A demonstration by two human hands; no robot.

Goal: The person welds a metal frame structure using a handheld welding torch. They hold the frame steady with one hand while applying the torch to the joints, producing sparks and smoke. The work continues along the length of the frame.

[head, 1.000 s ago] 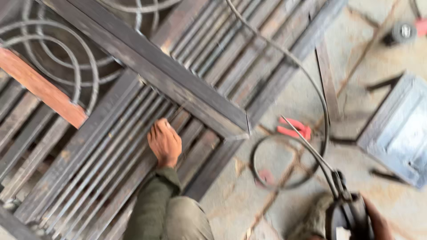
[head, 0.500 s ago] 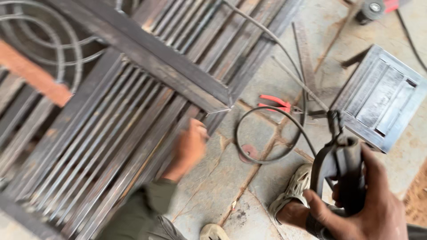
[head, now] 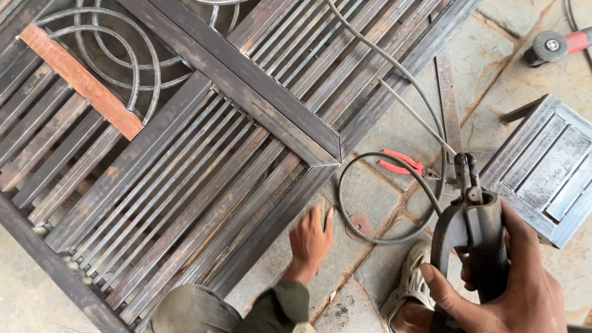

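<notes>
- Right hand [head: 502,280] clamped around the handle of a welding electrode holder [head: 473,231], jaws pointing up and away, no rod visible in them.
- Left hand [head: 311,240] flat on the concrete floor [head: 370,197], fingers spread and holding nothing, just beside the edge of the steel gate frame [head: 203,160].
- Risk of burning or shocking the bare hands: no gloves in sight.
- Risk of snagging: welding cable [head: 394,86] loops across the frame and floor, close to the red-handled pliers [head: 404,165].
- Sandalled foot [head: 410,290] sits just under the holder; sparks or a dropped tool could hurt it.
</notes>
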